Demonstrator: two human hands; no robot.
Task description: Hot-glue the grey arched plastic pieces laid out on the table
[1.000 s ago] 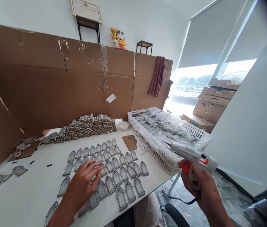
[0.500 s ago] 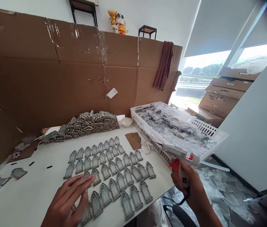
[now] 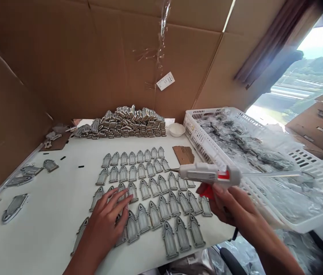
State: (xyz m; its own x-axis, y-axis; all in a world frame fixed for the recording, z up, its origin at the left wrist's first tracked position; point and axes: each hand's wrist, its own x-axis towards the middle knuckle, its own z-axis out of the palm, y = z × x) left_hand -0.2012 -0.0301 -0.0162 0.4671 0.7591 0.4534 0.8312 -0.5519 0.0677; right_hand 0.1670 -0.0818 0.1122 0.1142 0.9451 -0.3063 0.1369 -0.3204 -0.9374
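Since half a second ago, the glue gun point(image 3: 204, 172) has come inward from the edge of the table point(image 3: 49, 244), and its thin tip is now above the rows of arched pieces point(image 3: 143, 218), while the view has turned more downward. The right hand point(image 3: 230, 202) is closed around the handle of this gun, with the fingers near the red trigger point(image 3: 206, 191); whether the trigger is pressed, I cannot tell. From the back of the gun a pale glue stick point(image 3: 270, 174) comes out toward the right, in front of the white basket point(image 3: 191, 130). The left hand point(image 3: 108, 217) is well apart from the right one, its fingers a little spread, over the pieces at the left part of the third and fourth rows; I cannot tell if the fingertips touch them. These grey pieces lie flat in several rows, and their pointed ends face away from the person. Behind them is a big pile point(image 3: 138, 122) of similar pieces, against the cardboard wall point(image 3: 107, 65), with a white bowl point(image 3: 176, 130) just beside it. A torn cardboard scrap point(image 3: 183, 154) lies between the rows and the basket, which holds many clear plastic bags point(image 3: 250, 152). On the left side, some loose pieces point(image 3: 15, 207) lie near three small dark strips point(image 3: 81, 166).
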